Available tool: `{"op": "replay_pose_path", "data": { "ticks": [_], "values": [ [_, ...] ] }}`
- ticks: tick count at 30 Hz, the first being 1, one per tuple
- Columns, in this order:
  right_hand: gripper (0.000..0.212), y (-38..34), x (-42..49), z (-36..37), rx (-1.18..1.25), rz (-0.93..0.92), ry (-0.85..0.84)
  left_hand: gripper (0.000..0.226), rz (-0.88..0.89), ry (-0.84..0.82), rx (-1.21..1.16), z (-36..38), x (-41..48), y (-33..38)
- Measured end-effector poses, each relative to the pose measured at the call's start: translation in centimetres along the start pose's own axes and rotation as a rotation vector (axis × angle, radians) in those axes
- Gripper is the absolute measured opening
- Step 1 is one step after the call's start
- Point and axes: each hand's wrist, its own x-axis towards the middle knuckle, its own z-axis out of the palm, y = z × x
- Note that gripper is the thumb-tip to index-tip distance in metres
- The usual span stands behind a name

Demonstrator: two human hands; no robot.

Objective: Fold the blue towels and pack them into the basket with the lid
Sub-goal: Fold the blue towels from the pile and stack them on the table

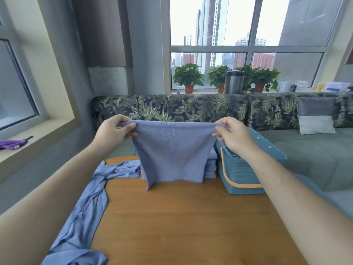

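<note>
Fingers [128, 129] of the left hand [112, 131] pinch 1 top corner of a blue towel [172, 155]. The right hand [236, 135] pinches the other, so it hangs over the table [181, 217]. Behind it stands a folded stack [211, 166] beside the basket [242, 171]. Crumpled towels [89, 203] lie on the left. Folding seems partly done; packing apparently remains.
</note>
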Motion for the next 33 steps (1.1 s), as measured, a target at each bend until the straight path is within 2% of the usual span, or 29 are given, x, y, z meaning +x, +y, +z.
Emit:
{"op": "replay_pose_path", "data": {
  "ticks": [6,9,12,15,19,23,25,28,29,30,33],
  "values": [
    [0.013,8.6,-9.4,2.6,-0.022,0.153,-0.219,0.01,-0.117,-0.146,0.086,1.7,-9.9,-9.8],
    [0.016,14.0,-15.5,4.9,-0.076,0.216,-0.251,0.017,-0.241,-0.228,0.187,3.2,-15.8,-16.1],
    [0.017,17.3,-20.3,6.6,-0.061,0.261,-0.27,0.015,-0.298,-0.246,0.296,4.1,-19.6,-20.3],
    [0.01,18.2,-22.2,6.9,-0.089,0.218,-0.225,0.016,-0.215,-0.211,0.361,4.5,-21.3,-21.1],
    [0.009,18.0,-22.4,6.4,-0.105,0.197,-0.252,0.025,-0.159,-0.185,0.35,4.6,-22.1,-20.4],
    [0.037,18.4,-22.4,6.7,-0.151,0.08,-0.256,0.043,-0.134,-0.199,0.291,4.3,-22.2,-20.6],
    [0.043,18.3,-22.1,7.2,-0.263,0.014,-0.196,0.043,-0.034,-0.224,0.46,4.8,-21.9,-20.5],
    [0.031,16.7,-20.9,9.1,-0.524,-0.129,-0.133,0.035,0.215,-0.242,0.701,7.0,-21.1,-19.5],
    [0.026,16.1,-20.3,10.2,-0.586,-0.135,-0.164,0.036,0.254,-0.275,0.753,8.1,-20.7,-19.2],
    [0.029,15.6,-19.8,11.5,-0.638,-0.108,-0.23,0.044,0.243,-0.327,0.799,9.3,-20.3,-19.1],
    [0.061,15.0,-18.9,14.9,-0.752,0.019,-0.508,0.063,0.093,-0.535,0.839,12.4,-19.2,-19.6]
  ]
}}
